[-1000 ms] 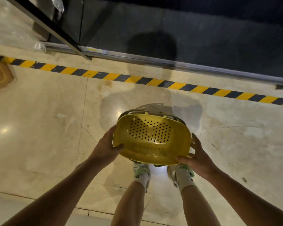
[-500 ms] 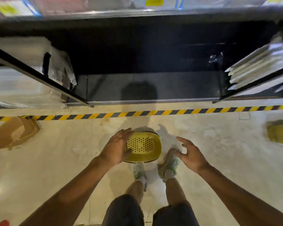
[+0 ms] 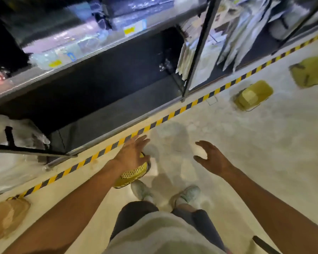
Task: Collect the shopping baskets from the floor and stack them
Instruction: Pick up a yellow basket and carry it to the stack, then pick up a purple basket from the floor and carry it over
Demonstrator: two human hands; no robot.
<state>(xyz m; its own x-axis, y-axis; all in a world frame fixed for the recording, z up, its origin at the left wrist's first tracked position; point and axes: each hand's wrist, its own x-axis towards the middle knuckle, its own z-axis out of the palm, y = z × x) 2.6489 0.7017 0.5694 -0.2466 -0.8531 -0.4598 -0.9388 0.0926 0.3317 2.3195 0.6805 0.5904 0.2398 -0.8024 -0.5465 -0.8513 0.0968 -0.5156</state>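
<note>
Standing over the aisle, looking down. My left hand (image 3: 131, 155) hangs above the yellow basket (image 3: 131, 176), fingers spread and nearly straight, gripping nothing; I cannot tell whether the palm touches the basket or only hovers over it. My right hand (image 3: 212, 158) is out to the right, well apart from it, fingers loosely curved and empty. The basket sits on the pale floor (image 3: 246, 162) just left of my shoes (image 3: 141, 190), near the hazard stripe (image 3: 173, 114), its perforated side showing below my wrist. Judging by the thin holed plastic, it should be light and stiff, with a slick surface; a rim edge on each side, or the handles, which I can't see here, looks like the safest hold, one hand per side. More baskets wait: one lies far right by the stripe (image 3: 252, 95), another beyond it at the frame edge (image 3: 309, 71), both blurred. A tan shape (image 3: 7, 215) at near left may be a basket or a box; too smeared to say. Shelving (image 3: 99, 57) runs along the far side, with packaged goods above and an open dark bay at floor level. Nothing lies between me and the right-hand baskets, though the upright post (image 3: 196, 57) and hanging packs stand near that path.
</note>
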